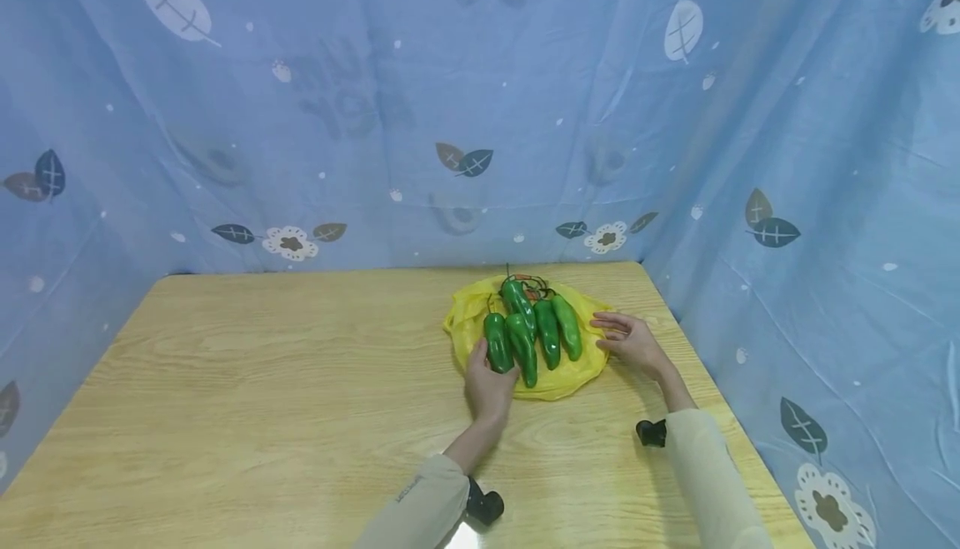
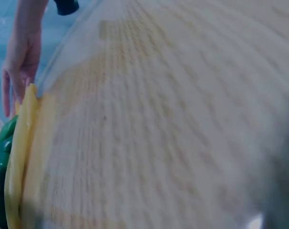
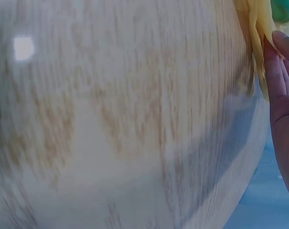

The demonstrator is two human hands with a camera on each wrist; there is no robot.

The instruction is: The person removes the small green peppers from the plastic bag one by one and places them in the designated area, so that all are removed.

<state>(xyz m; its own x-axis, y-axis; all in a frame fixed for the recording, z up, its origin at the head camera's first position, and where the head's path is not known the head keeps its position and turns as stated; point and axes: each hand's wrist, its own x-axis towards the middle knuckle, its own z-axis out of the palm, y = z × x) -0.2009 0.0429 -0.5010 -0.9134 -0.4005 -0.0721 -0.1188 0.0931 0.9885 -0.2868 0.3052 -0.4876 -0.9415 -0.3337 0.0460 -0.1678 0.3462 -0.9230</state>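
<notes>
Several glossy green peppers lie side by side on a flattened yellow plastic bag at the table's back right. With thumb and fingers around its lower end, my left hand holds the leftmost green pepper. At the bag's right edge is my right hand. The right wrist view shows that hand's thumb and fingers pinching the bag's rim. In the left wrist view the green peppers are mostly cut off, and the left hand is barely visible.
Thin dark stems and something red show behind the peppers, partly hidden. The wooden table stretches out to the left. Blue patterned cloth hangs along its back and sides.
</notes>
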